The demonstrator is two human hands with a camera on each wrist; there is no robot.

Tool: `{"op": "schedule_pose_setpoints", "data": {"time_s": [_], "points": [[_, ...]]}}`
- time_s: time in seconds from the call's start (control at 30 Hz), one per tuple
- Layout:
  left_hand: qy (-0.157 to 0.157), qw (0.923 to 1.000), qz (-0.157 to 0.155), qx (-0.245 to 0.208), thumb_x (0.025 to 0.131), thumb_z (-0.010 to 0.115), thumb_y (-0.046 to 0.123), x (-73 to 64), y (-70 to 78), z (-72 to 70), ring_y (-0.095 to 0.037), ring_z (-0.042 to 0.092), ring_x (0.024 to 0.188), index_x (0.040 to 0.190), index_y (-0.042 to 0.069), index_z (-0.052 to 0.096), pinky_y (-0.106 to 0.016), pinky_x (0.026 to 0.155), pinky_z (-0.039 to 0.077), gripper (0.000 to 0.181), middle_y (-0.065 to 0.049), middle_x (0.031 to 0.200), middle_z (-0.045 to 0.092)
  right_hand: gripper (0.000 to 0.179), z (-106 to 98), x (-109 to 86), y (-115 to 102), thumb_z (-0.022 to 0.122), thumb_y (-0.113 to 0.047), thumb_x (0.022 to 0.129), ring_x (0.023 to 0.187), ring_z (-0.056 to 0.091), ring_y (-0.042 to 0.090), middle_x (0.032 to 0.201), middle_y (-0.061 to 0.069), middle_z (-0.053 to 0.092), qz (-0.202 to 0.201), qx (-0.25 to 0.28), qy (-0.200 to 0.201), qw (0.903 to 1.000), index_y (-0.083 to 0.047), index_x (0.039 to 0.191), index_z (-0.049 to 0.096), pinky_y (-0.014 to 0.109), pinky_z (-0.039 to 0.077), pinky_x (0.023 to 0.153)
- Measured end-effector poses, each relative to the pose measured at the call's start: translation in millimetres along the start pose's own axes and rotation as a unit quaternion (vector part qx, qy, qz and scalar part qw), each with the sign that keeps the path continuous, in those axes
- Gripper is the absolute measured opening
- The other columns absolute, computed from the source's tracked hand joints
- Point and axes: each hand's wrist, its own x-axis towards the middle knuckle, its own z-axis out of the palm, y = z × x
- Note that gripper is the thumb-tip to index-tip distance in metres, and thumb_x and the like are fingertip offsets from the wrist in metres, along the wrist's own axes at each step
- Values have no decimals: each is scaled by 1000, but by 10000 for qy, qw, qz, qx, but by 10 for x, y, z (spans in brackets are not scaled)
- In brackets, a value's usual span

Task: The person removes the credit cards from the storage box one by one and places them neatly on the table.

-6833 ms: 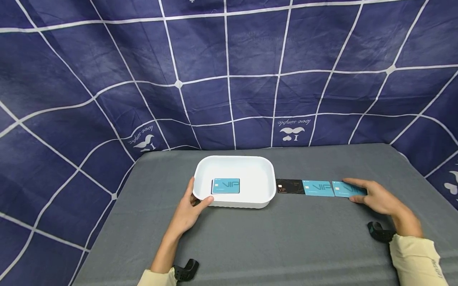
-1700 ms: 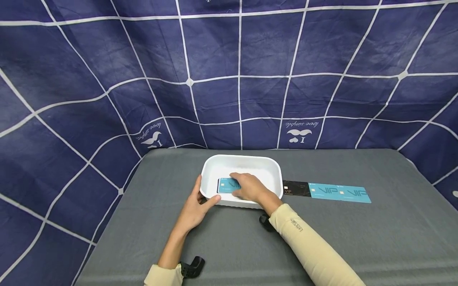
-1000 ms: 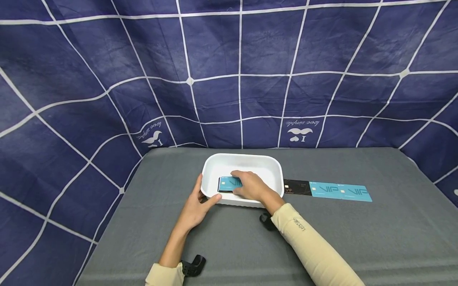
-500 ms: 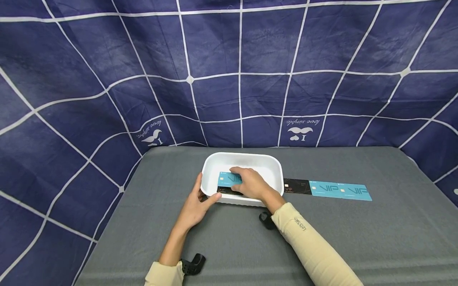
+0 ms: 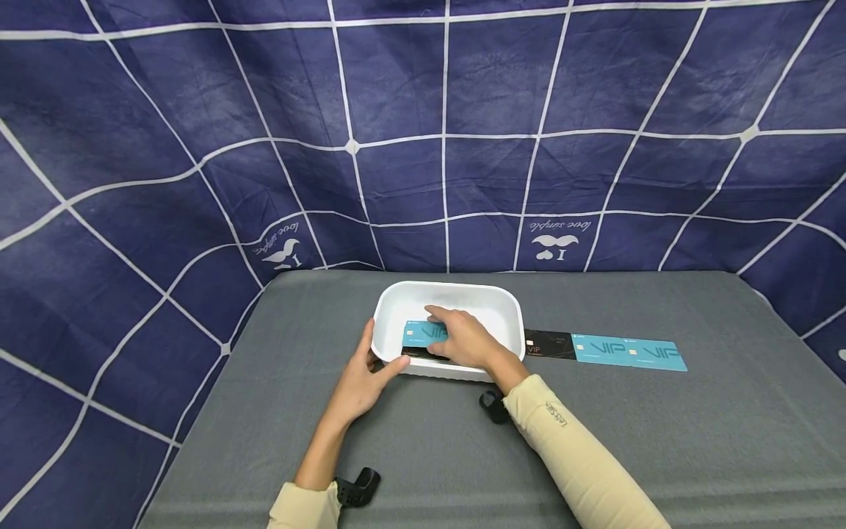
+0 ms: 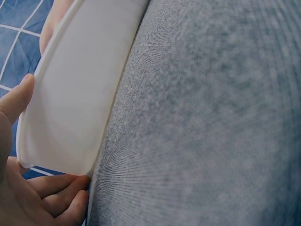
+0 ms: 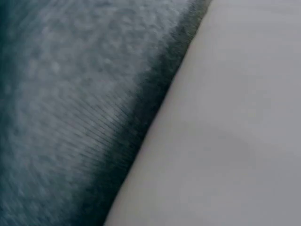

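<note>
A white plastic tray (image 5: 476,297) stands on the grey cloth. My left hand (image 5: 353,393) grips its near left corner, thumb on the front rim and fingers at the left end; the left wrist view shows the thumb (image 6: 21,96) at the rim. Inside the tray, a blue VIP card (image 5: 419,332) overlaps a black card (image 5: 423,353). Reaching over the front wall, my right hand (image 5: 469,342) has thumb and forefinger spread over the blue card's right part, the forefinger clear of its far edge. The right wrist view shows only the tray wall (image 7: 225,117) and cloth.
Right of the tray, a black VIP card (image 5: 550,344) and two blue VIP cards, a nearer one (image 5: 600,350) and an outer one (image 5: 657,355), lie in a row. Behind the grey table (image 5: 423,455) hangs a blue checked curtain (image 5: 489,176).
My right hand has moved from the card row into the tray. It shifted the blue card back, uncovering the black one, then its fingers spread off the edge. The outer blue card moved left.
</note>
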Motion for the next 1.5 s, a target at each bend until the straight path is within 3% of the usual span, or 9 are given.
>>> {"op": "schedule_pose_setpoints", "data": {"time_s": [0.53, 0.83, 1.07, 1.2, 1.5], "points": [[13, 9999, 114, -80, 88, 77, 34, -3, 5, -6, -32, 54, 122, 160, 12, 10, -49, 96, 41, 100, -23, 140, 51, 69, -47, -37, -8, 81, -17, 80, 120, 58, 26, 129, 7, 65, -161, 164, 159, 9996, 2, 140, 52, 42, 40, 102], [41, 9999, 95, -14, 88, 77, 33, 12, -12, -4, -32, 53, 123, 159, 9, 10, -50, 98, 40, 100, -24, 140, 51, 65, -97, -115, -77, 79, -16, 82, 119, 58, 28, 131, 9, 63, -65, -32, 367, 9993, 1, 140, 54, 43, 41, 100], [15, 10000, 50, -29, 89, 76, 35, -2, -3, -4, -32, 52, 124, 160, 12, 8, -51, 98, 39, 101, -24, 141, 50, 63, -279, -283, -260, 80, -16, 83, 121, 57, 29, 133, 12, 61, -441, -322, 718, 9959, -1, 139, 55, 44, 41, 101], [50, 10000, -16, 5, 89, 76, 35, -22, 4, -8, -33, 52, 124, 160, 13, 8, -51, 98, 40, 101, -24, 142, 48, 62, -385, -396, -326, 80, -17, 84, 121, 57, 28, 132, 13, 61, -616, -447, 716, 9945, -2, 138, 56, 44, 40, 101], [124, 9998, -68, 112, 87, 77, 38, -7, 18, 9, -36, 48, 129, 160, 12, 9, -54, 101, 38, 102, -26, 146, 42, 60, -555, -761, -235, 81, -22, 84, 121, 57, 26, 132, 10, 61, -536, -560, 590, 9952, -4, 137, 58, 44, 42, 100]]}}
